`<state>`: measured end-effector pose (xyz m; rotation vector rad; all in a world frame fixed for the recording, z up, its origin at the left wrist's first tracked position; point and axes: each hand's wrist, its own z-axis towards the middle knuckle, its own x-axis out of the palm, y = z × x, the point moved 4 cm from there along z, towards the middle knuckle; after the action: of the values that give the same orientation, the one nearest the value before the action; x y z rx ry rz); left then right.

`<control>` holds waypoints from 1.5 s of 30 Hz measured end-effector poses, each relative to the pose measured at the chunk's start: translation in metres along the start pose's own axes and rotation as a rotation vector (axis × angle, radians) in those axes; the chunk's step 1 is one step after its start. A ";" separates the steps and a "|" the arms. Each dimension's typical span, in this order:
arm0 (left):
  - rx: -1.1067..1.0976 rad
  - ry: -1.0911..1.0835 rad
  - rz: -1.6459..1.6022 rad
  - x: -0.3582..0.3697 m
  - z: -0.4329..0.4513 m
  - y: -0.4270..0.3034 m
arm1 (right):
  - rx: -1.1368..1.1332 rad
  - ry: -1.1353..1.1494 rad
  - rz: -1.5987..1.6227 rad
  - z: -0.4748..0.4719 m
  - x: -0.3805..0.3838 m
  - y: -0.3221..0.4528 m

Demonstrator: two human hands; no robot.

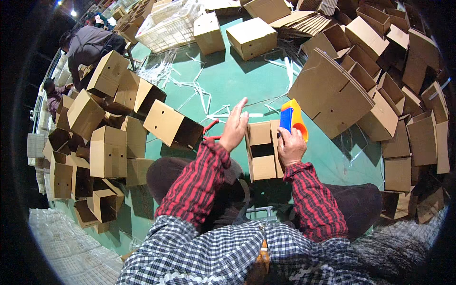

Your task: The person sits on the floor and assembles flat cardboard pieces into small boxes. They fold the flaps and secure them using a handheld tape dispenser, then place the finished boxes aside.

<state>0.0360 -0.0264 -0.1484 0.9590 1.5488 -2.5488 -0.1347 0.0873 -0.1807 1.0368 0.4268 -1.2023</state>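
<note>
A cardboard box (262,171) stands on the floor between my knees, two of its flaps folded in and a dark gap between them. My right hand (293,145) grips a yellow and blue tape dispenser (286,119) at the box's right edge. Above the box's left edge, my left hand (235,127) is raised with its palm turned sideways and holds nothing. Just left of that hand lie the red handles of a hand tool (211,127), partly hidden behind my wrist.
An open carton (167,121) lies to the left, near more cartons (108,151). Flat cardboard sheets (331,96) lean at the right beside stacked boxes. White strapping (201,94) litters the green floor. A plastic crate (167,26) stands ahead; a person (89,44) bends at the far left.
</note>
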 end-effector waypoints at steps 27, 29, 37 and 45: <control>-0.146 0.198 0.713 0.104 0.007 0.044 | 0.405 -0.308 0.112 -0.043 -0.005 -0.108; -0.112 0.178 0.690 0.104 0.008 0.042 | 0.349 -0.228 0.105 -0.037 -0.003 -0.113; -0.310 0.187 0.599 0.106 0.011 0.039 | 0.289 0.036 0.123 0.112 -0.040 -0.069; -0.254 0.060 0.566 0.105 0.006 0.054 | 0.271 0.083 0.826 0.160 -0.047 0.001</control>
<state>-0.0354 -0.0279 -0.2422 1.2298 1.3233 -1.9077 -0.1878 -0.0203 -0.0647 1.3173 -0.1202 -0.4774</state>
